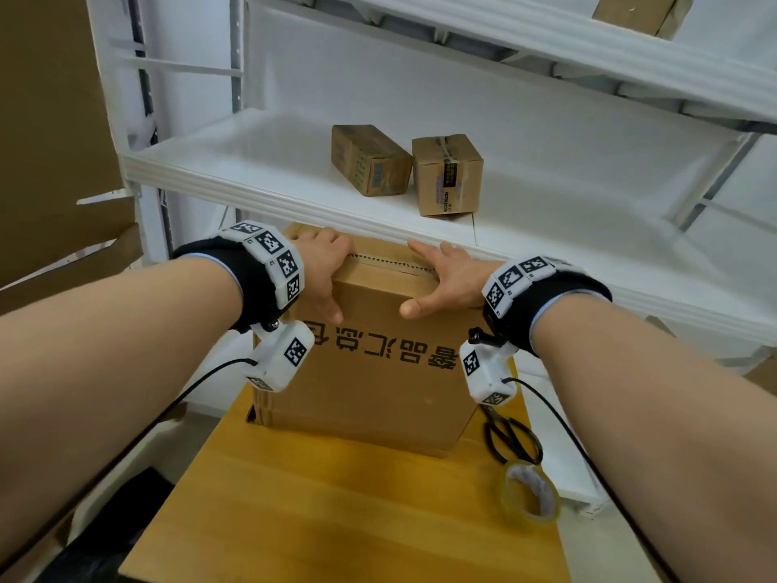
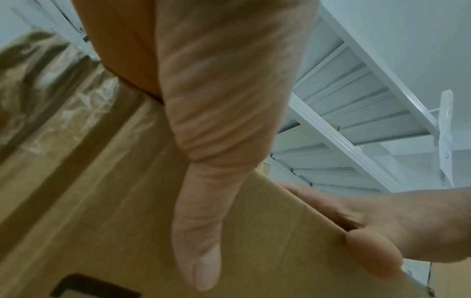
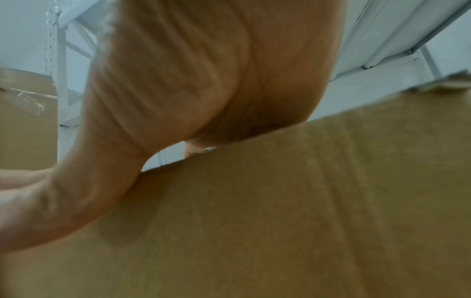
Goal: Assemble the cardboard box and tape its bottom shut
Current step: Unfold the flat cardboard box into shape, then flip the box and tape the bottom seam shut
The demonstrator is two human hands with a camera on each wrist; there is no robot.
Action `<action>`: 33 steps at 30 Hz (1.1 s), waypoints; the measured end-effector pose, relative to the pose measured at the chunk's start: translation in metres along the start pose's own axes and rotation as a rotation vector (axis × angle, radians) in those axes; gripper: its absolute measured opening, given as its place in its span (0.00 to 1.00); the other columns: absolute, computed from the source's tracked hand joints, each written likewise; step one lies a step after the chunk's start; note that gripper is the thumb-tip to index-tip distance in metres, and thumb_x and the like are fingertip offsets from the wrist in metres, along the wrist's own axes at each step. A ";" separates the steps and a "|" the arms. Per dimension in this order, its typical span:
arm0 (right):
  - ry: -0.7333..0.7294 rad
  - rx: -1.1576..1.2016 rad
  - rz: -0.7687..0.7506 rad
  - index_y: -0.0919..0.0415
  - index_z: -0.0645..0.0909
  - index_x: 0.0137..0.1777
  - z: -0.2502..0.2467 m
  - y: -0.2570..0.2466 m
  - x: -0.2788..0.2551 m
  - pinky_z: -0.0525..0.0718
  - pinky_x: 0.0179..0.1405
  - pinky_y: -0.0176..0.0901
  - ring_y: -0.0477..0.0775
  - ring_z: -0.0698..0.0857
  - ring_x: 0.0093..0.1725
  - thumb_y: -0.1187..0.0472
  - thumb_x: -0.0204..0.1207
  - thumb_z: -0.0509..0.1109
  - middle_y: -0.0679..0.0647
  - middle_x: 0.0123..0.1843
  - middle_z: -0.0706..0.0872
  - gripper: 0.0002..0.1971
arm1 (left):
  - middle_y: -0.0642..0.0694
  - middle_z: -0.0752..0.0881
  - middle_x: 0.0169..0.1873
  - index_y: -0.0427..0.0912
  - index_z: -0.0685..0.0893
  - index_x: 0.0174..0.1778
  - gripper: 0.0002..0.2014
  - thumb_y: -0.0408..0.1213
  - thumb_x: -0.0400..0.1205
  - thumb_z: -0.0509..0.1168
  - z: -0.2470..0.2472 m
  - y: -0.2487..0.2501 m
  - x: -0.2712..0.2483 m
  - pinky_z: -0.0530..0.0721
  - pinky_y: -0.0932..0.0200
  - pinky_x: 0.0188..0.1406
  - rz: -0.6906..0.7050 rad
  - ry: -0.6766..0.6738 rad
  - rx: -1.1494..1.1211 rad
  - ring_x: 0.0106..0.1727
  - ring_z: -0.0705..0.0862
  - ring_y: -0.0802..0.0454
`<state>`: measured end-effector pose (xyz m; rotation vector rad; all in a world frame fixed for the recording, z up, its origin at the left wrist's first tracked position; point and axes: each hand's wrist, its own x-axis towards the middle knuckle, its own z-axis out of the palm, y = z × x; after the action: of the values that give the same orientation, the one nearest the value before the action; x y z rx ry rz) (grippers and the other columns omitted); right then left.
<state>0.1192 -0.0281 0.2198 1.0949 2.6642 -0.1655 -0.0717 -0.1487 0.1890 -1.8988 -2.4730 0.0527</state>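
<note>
The brown corrugated cardboard box [image 1: 370,363] with upside-down black printing stands on the yellow wooden table [image 1: 336,511], its top flaps folded in and meeting along a seam. To do this step well, press both flaps level so the seam closes evenly before taping. The left hand [image 1: 326,271], at 11 o'clock on the box, and the right hand [image 1: 445,279], at 1 o'clock, lie over the top edge, fingers straight, thumbs down the near face. A clear tape roll [image 1: 532,492] and black scissors [image 1: 511,435] wait at 4 o'clock.
</note>
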 end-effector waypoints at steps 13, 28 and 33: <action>-0.073 -0.015 0.042 0.28 0.38 0.85 -0.009 -0.003 0.006 0.65 0.80 0.75 0.72 0.56 0.86 0.20 0.46 0.74 0.57 0.88 0.48 0.69 | 0.49 0.69 0.70 0.53 0.65 0.73 0.46 0.55 0.62 0.81 -0.004 -0.002 0.000 0.65 0.43 0.73 -0.022 0.020 -0.060 0.72 0.68 0.43; 0.104 -0.049 0.027 0.19 0.46 0.81 0.008 -0.003 0.001 0.66 0.78 0.69 0.69 0.69 0.77 0.19 0.56 0.74 0.61 0.77 0.67 0.56 | 0.40 0.75 0.69 0.42 0.73 0.73 0.33 0.64 0.82 0.54 -0.001 -0.019 0.005 0.73 0.42 0.72 -0.285 0.604 -0.922 0.70 0.75 0.43; 0.163 -0.019 0.014 0.18 0.49 0.80 0.008 0.003 -0.009 0.72 0.72 0.66 0.68 0.67 0.76 0.23 0.58 0.76 0.60 0.74 0.67 0.53 | 0.38 0.72 0.69 0.39 0.73 0.69 0.26 0.57 0.85 0.52 0.007 -0.013 0.008 0.67 0.51 0.70 -0.535 0.903 -0.983 0.70 0.71 0.41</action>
<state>0.1286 -0.0338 0.2146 1.1674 2.7929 -0.0494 -0.0868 -0.1442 0.1824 -0.8318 -2.2572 -1.8052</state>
